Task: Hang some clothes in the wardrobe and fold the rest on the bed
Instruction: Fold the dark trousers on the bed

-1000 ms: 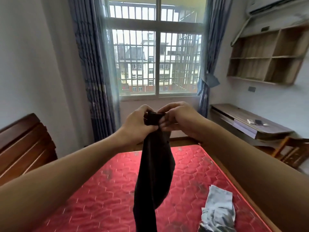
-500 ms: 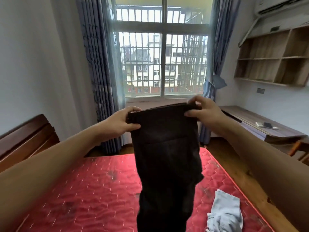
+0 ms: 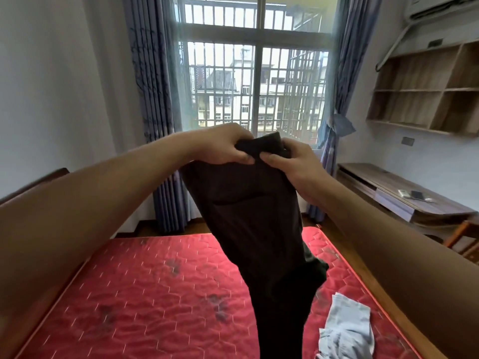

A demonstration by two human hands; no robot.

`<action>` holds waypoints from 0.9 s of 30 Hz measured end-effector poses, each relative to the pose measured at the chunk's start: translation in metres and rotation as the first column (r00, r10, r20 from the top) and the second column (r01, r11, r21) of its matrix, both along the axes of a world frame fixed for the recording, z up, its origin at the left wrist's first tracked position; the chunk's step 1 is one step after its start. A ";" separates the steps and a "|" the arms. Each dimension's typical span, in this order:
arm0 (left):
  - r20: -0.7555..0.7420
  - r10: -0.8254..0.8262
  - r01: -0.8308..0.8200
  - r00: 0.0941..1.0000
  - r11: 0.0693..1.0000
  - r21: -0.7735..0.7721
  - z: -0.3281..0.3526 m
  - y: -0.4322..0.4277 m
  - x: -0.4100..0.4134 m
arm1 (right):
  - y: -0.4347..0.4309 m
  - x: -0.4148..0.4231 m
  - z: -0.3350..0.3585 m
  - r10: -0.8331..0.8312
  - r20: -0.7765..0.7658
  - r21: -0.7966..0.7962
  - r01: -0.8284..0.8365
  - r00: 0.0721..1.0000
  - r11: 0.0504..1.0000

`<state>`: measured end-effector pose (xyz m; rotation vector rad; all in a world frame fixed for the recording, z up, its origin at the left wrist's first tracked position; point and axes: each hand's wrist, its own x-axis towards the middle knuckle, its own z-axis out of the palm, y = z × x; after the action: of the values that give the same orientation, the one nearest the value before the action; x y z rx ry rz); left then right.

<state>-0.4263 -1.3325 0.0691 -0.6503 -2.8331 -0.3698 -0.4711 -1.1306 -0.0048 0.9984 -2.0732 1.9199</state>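
A pair of dark trousers [image 3: 254, 229] hangs in the air over the bed [image 3: 155, 294], which has a red quilted mattress. My left hand [image 3: 223, 145] and my right hand [image 3: 293, 161] both pinch the waistband, close together, thumbs nearly touching. The legs drop down past the bottom of the view. A crumpled light grey garment [image 3: 347, 330] lies on the mattress at the lower right. No wardrobe is in view.
A wooden headboard [image 3: 33, 182] stands at the left. A barred window with blue curtains [image 3: 153, 112] fills the far wall. At the right are a wooden desk [image 3: 404, 193] with small items, wall shelves [image 3: 425, 89] and a chair [image 3: 466, 237].
Half a second ago my hands held the waistband stretched wide apart. They have come together at the middle, and the trousers now hang narrower and tilted.
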 end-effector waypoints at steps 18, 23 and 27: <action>-0.131 0.197 -0.193 0.972 0.980 0.039 0.042 -0.059 -0.015 | 0.018 -0.021 -0.175 -0.241 -0.068 0.323 0.249 0.968 0.913; -0.142 0.217 -0.209 0.966 0.975 0.072 0.031 -0.076 -0.010 | -0.002 -0.026 -0.180 -0.235 -0.088 0.365 0.251 0.968 0.897; -0.152 0.240 -0.227 0.959 0.969 0.093 0.030 -0.090 -0.009 | -0.011 -0.023 -0.191 -0.214 -0.100 0.332 0.235 0.972 0.914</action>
<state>-0.4353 -1.4226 0.0992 -0.3094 -2.6859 -0.3616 -0.4945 -1.1420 -0.1958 0.8176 -2.4166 1.4324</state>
